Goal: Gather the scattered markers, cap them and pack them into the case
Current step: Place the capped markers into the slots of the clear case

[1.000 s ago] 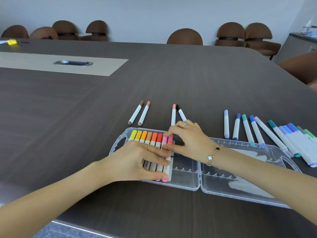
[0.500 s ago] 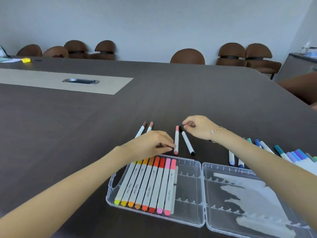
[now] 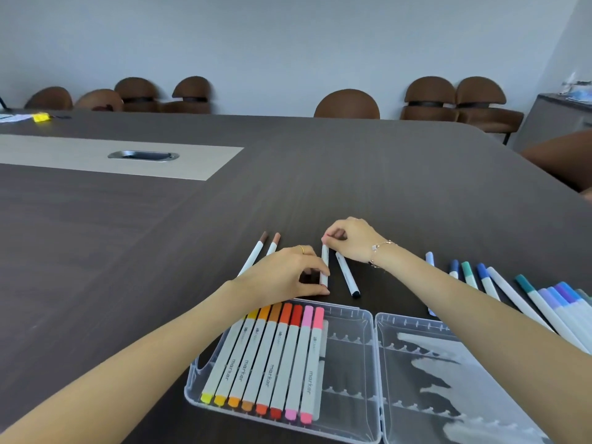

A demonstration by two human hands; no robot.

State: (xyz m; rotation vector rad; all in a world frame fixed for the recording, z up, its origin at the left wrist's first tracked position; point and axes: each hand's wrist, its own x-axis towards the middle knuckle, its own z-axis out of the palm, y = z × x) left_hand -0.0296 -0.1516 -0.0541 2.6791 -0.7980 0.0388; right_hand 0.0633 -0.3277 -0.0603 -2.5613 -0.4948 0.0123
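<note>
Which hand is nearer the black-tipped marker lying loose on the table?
Right. The right hand hovers over the far end of the black-tipped marker; the left hand sits beyond the salmon marker both hands hold.

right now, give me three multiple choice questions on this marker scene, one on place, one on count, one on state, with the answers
1. Where is the black-tipped marker?
A. in the case
B. on the table beyond the case
C. in the left hand

2. How many markers lie in the clear case?
A. three
B. eight
C. twelve

3. What are the two hands doing?
A. resting flat on the table
B. closing the case
C. holding one marker by its ends

Answers:
1 B: it lies on the dark table, just right of the held marker.
2 B: eight sit side by side, yellow through pink.
3 C: the right hand pinches the far end of the marker and the left hand its near end.
</note>
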